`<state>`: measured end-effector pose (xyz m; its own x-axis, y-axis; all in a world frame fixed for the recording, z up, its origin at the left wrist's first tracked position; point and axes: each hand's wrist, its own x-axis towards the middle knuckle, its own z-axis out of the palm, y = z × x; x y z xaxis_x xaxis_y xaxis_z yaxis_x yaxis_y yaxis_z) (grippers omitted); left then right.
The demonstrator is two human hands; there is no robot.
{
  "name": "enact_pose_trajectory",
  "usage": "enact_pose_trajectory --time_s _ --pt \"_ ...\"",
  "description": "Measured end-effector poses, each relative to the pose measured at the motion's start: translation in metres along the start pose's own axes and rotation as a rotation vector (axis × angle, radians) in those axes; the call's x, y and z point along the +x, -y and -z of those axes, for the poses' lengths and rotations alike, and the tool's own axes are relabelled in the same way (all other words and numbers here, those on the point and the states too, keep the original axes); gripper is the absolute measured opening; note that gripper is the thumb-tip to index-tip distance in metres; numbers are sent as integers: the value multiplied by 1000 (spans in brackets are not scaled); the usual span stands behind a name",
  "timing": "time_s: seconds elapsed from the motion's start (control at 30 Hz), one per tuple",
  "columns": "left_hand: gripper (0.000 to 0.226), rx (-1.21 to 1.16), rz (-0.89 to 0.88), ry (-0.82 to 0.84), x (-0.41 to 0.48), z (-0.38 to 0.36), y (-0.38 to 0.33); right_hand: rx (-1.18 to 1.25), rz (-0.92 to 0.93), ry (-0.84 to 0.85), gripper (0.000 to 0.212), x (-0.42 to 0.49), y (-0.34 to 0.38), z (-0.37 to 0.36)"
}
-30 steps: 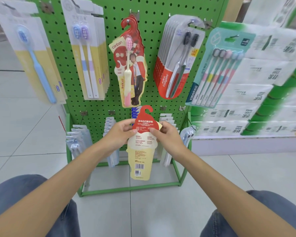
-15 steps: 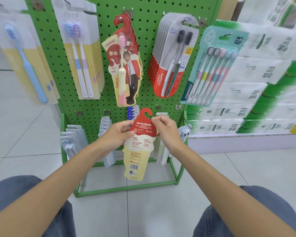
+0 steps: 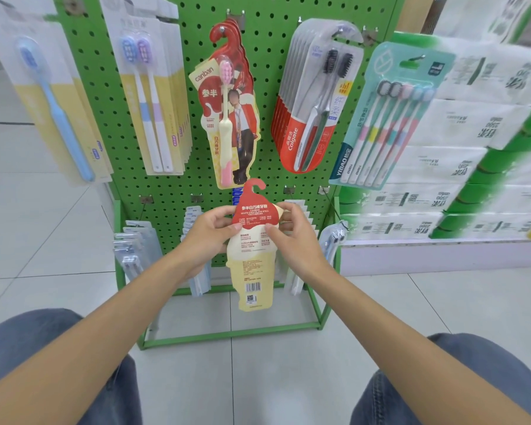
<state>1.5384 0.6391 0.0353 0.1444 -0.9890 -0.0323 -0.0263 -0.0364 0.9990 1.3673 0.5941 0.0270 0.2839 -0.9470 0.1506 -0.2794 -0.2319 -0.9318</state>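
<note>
Head cam: toothbrush pack [image 3: 252,265] gets pinched by left hand [image 3: 207,237] and right hand [image 3: 295,237] just below hanging stack [image 3: 233,118], hook up, probably for rehanging.

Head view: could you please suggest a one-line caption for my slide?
Left hand and right hand hold a red-and-cream toothbrush pack, barcode side facing the camera, before a green pegboard rack.

The left hand [image 3: 207,240] and right hand [image 3: 298,240] are bare, as are both forearms [image 3: 111,320] up to the frame edge, and the person wears faded blue denim jeans [image 3: 52,384].
</note>
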Motion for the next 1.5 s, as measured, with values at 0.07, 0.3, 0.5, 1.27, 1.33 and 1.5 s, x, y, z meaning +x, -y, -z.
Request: enact_pose_trajectory --time_s 0.07,0.3,0.5,1.27,1.33,1.5 --pt "32 -31 -1 -24 1 -1 1 -125 18 20 77 -2 -5 -6" --pt "32 -98 -27 47 -1 -4 -5 -1 -7 151 86 -11 -4 -18" --pt "26 -114 -16 159 -3 -6 -10 62 -20 235 77 -10 3 -8" --pt "19 16 -88 -155 11 2 -4 152 -109 79 25 -5 11 3" --pt "21 -15 -76 -136 11 2 -4 173 -105 77 24 -6 10 4" --pt "20 -58 -61 -117 7 0 -8 254 -111 106 20 -6 14 7"
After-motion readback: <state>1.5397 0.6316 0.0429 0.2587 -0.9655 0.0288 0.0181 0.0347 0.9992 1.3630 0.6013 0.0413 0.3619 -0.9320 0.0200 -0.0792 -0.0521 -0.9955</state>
